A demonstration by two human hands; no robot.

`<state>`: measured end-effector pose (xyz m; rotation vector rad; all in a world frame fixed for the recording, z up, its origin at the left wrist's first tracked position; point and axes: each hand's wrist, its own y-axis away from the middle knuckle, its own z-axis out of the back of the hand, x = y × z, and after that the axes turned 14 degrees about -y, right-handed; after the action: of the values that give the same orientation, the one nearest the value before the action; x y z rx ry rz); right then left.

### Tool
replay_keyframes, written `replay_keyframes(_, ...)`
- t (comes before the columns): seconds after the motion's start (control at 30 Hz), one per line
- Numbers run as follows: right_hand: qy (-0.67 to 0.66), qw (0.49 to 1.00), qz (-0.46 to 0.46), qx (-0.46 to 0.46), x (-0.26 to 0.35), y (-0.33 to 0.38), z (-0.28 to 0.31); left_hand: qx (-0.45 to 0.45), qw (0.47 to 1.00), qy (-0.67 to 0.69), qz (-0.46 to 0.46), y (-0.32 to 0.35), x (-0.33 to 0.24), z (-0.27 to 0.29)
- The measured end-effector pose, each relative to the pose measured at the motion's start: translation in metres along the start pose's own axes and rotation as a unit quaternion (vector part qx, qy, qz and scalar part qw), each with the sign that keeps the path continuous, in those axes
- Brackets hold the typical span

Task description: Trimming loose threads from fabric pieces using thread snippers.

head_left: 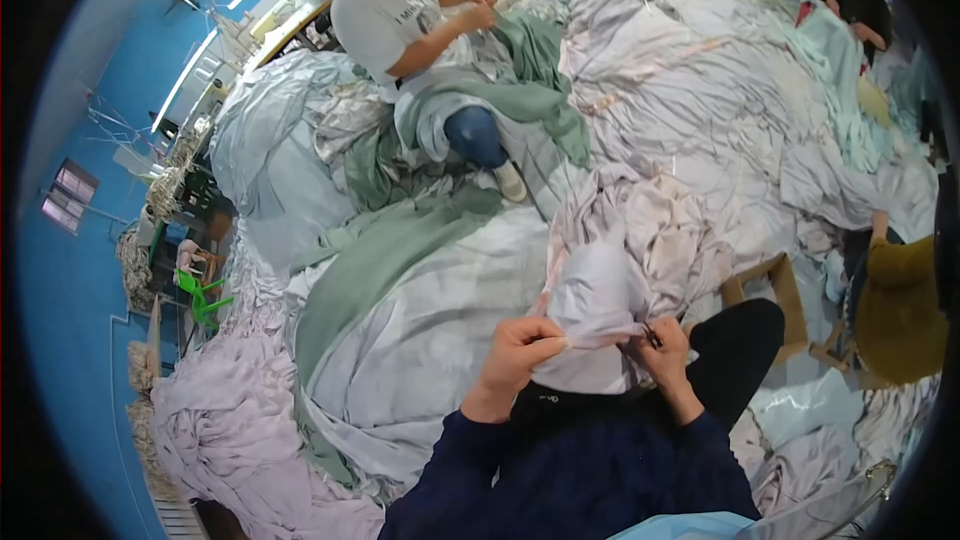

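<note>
A pale grey-white cloth (pixel 597 290) lies across my lap and runs forward into the pile. My left hand (pixel 518 358) is closed in a pinch on its edge, holding it taut. On the other side, my right hand (pixel 664 354) is closed around a small dark tool (pixel 652 336), too small to tell whether it is snips. The cloth's edge runs to the fingers of that hand too. Both hands are above my lap, a short stretch of cloth between them.
Heaps of pale fabric (pixel 690 90) surround me, with a green cloth strip (pixel 370 275) at left. A person (pixel 400 30) sits ahead handling green cloth. An open cardboard box (pixel 790 305) and a mustard-coloured chair back (pixel 900 310) stand at right, a green plastic chair (pixel 203 298) far left.
</note>
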<state>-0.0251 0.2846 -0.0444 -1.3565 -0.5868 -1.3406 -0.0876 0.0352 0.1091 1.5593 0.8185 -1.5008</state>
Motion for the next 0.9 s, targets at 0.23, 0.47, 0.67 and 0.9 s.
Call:
replay_keyframes(0.23,-0.21,0.967,-0.139,-0.05,0.02,-0.006,0.053,-0.131,0.991,0.021,-0.009,0.021,-0.004,0.041)
replay_keyframes(0.47,0.015,0.999,0.002,-0.042,0.118,-0.052,0.102,-0.208,0.95,-0.214,-0.088,0.01,-0.014,0.068)
replay_keyframes(0.67,0.038,0.996,-0.045,0.073,0.056,-0.091,0.087,-0.219,0.956,-0.188,0.05,-0.03,0.065,0.104)
replay_keyframes(0.9,-0.107,0.975,-0.187,0.057,0.016,-0.08,0.103,-0.185,0.975,-0.085,0.095,-0.054,0.109,0.083)
